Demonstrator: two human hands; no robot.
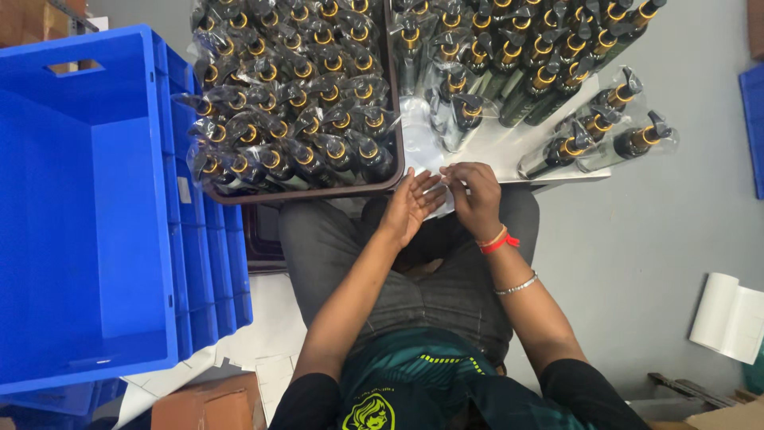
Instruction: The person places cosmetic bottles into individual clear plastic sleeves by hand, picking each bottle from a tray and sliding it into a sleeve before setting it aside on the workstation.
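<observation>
While the person sits with knees drawn up under a low white board (509, 155), a big blue crate (87, 215) stands open at the far left, its inside bare as far as it shows. Just right of it lies a dark brown tray (318, 191) packed with dark pump bottles (294, 103), each with a gold collar and a clear wrap. Below the tray's near rim the left hand (410, 205) lies palm up, fingers spread and loose, clamped on nothing; its fingertips touch a thin clear bag (439, 181) that lies at the board's near edge. The bag sits between the two hands, at the left hand's fingertips and under the right hand's. The right hand (475, 195) lies knuckles up just beside the left, its fingers bent down and pinching the bag's edge; how firm the pinch is I cannot tell. A red band (500, 241) and a silver bracelet (517, 284) ring the right forearm. Beyond the hands, more wrapped bottles (509, 56) lie in rows on the board, and a few (605, 131) lie loose toward its right end. Well apart, at the far right on the grey floor, rests a white roll (728, 314).
</observation>
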